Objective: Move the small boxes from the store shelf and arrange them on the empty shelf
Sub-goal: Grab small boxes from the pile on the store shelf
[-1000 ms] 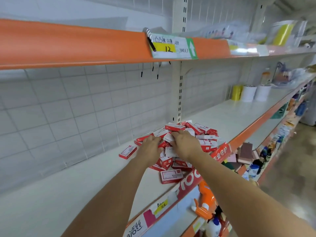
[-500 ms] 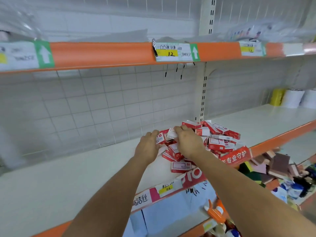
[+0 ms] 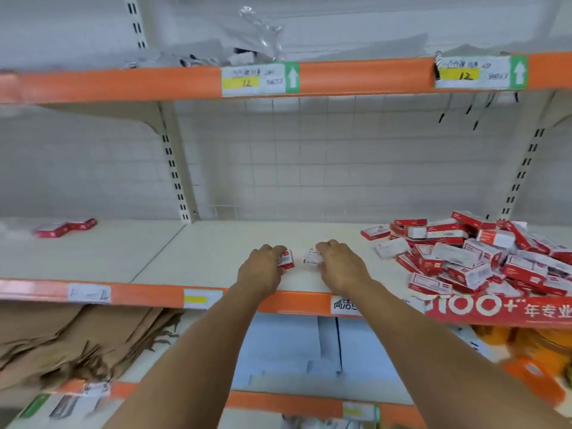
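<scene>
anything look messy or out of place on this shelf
Yes. The small red-and-white boxes lie in a jumbled heap at the right of the shelf, tilted and overlapping. Two more boxes sit alone at far left. Each of the hands holds one.

Two bare forearms, no sleeves, left hand (image 3: 262,267), right hand (image 3: 340,267), no rings

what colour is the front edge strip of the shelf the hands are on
Orange front edge strip, clearest in the head view.
</scene>
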A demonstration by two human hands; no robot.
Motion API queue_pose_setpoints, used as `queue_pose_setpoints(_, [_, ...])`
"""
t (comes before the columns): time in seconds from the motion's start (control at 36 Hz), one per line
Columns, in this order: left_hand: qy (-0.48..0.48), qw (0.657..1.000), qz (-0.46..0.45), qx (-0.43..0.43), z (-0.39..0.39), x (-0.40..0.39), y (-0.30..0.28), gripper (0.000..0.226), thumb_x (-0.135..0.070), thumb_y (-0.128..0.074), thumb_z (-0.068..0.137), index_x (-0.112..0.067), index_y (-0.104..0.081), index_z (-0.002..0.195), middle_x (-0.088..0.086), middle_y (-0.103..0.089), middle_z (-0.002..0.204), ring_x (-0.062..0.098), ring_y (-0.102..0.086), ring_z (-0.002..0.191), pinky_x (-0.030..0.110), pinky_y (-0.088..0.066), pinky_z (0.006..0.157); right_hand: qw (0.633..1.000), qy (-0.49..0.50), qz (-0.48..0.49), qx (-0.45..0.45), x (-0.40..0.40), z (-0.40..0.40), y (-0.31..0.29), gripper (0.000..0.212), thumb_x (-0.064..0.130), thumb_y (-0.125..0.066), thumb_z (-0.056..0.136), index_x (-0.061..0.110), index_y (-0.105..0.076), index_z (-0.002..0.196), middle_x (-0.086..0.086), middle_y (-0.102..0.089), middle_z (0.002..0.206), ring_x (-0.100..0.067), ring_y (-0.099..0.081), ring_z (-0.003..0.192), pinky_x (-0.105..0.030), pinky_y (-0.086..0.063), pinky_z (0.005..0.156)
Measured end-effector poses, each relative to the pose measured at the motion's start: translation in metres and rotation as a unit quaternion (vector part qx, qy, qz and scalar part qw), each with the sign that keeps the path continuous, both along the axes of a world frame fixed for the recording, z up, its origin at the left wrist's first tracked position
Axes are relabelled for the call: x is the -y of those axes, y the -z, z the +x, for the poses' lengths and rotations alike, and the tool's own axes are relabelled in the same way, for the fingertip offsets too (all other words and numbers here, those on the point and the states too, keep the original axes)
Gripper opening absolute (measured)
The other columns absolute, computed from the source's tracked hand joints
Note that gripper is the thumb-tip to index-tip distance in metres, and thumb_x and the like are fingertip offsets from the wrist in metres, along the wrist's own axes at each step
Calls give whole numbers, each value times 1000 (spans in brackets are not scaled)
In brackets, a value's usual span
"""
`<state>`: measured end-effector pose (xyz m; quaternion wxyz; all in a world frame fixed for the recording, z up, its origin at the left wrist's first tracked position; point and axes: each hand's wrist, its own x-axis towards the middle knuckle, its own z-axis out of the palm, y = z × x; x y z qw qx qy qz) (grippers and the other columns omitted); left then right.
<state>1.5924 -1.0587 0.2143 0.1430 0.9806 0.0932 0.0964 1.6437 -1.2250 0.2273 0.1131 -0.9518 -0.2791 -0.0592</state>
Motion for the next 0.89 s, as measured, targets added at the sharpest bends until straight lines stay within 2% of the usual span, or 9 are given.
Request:
queue_pose_setpoints(0.08, [-38,999,4,-8,-29,-30,0,46,-16,-52,95,-23,-44,140,11,-49,129,30,-45,120,39,-44,96,999,-35,-5,-4,-33,-16,1,31,10,-46,95,9,-48,126,-10,-51,122,-27,-45,115,-35,-42,83])
queue_pose_setpoints(0.33, [-135,991,5,-4,-131,-129,0,49,-13,-52,92,-23,-45,140,11,-50,127,31,-47,118,36,-43,94,991,-133,-1,-8,-149,-80,2,35,12,-46,94,12,-47,129,-9,-51,124,-28,-45,117,-36,-42,88])
queue_pose_setpoints(0.5, [-185,982,13,-25,-215,-202,3,50,-23,-55,93,-23,-44,142,9,-49,132,28,-45,124,34,-43,95,979,-199,9,-32,-234,-141,4,36,16,-48,94,13,-48,130,-8,-51,124,-28,-45,116,-36,-42,89])
queue_pose_setpoints(0.58, [-220,975,14,-29,-255,-241,7,49,-23,-57,93,-26,-45,141,8,-49,130,28,-47,120,38,-46,94,972,-233,16,-25,-274,-170,10,40,16,-48,94,17,-44,134,-8,-51,125,-27,-46,115,-36,-44,87])
queue_pose_setpoints(0.72, [-265,964,10,-36,-310,-295,16,50,-21,-59,93,-27,-45,140,5,-50,129,26,-48,118,39,-48,90,964,-263,9,-24,-336,-211,14,46,16,-47,96,18,-40,141,-8,-48,133,-28,-44,122,-36,-41,92])
queue_pose_setpoints(0.81, [-291,956,-1,-47,-337,-324,21,48,-20,-59,92,-25,-47,139,5,-49,128,26,-50,116,44,-48,92,958,-284,5,-35,-372,-234,15,45,15,-46,96,18,-41,140,-9,-48,133,-28,-43,123,-38,-43,94])
queue_pose_setpoints(0.89, [-307,951,0,-43,-361,-350,25,49,-18,-59,92,-25,-46,139,5,-51,126,26,-50,115,42,-48,94,950,-310,9,-41,-405,-256,16,43,17,-49,96,17,-43,138,-9,-49,132,-28,-43,123,-39,-42,95])
